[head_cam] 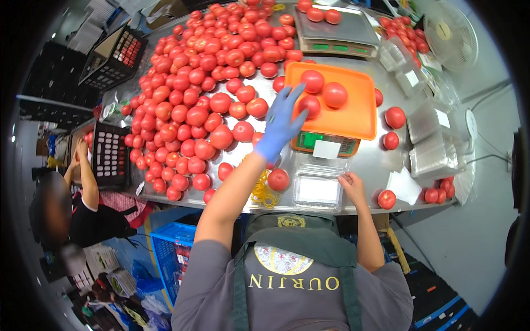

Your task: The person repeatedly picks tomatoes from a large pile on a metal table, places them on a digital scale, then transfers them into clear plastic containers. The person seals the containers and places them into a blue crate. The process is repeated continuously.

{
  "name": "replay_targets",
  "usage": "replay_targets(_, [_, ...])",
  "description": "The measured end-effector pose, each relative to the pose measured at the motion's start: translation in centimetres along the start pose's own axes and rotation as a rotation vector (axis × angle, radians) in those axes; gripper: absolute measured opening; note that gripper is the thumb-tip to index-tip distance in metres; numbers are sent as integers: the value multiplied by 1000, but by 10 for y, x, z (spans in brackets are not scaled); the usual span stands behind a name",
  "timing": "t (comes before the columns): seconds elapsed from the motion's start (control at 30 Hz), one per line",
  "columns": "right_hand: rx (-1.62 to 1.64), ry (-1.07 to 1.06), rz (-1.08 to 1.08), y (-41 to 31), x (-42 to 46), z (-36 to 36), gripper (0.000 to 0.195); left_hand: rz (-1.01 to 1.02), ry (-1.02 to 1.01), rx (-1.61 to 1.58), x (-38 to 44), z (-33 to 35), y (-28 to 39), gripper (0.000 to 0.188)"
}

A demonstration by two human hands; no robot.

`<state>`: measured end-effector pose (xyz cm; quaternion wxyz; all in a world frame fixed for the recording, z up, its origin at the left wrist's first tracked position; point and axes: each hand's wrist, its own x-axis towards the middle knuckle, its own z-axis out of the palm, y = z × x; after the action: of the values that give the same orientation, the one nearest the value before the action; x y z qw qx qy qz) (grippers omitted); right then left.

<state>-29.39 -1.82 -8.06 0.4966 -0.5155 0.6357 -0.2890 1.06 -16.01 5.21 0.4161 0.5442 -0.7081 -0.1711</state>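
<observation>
My left hand [283, 120], in a blue glove, reaches over the left side of an orange plastic tray [356, 99] that rests on a digital scale [306, 140]. Its spread fingers are at a tomato [309, 106]; whether they grip it is unclear. Two more tomatoes [335, 94] sit on the tray. My bare right hand [352, 186] touches the right edge of a clear plastic clamshell box [318, 192] with a white sheet inside. A white card [326, 149] lies against the scale's front. Yellow rubber bands [265, 192] lie left of the box, beside a tomato [278, 180].
A large heap of tomatoes [194, 78] covers the table's left. A second scale [337, 29] stands behind the tray. Stacked clear boxes [434, 153], white sheets [403, 184] and a fan [450, 35] are at right. A co-worker [83, 207] handles a black crate [109, 157] at left.
</observation>
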Motion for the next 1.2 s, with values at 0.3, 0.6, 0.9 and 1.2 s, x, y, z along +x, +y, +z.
replay_targets(0.3, [-167,-18,69,1,-9,0,32,-169,-353,-7,98,52,-43,74])
replay_targets(0.6, [-370,-117,-680,-127,-27,105,41,-431,174,-599,-14,-20,-37,73])
replay_targets(0.9, [-738,-281,-699,-100,-4,182,57,-668,121,-645,-128,-75,-17,65])
replay_targets(1.2, [-612,536,-98,-61,-22,-8,68,-604,-287,-699,-154,-24,15,71])
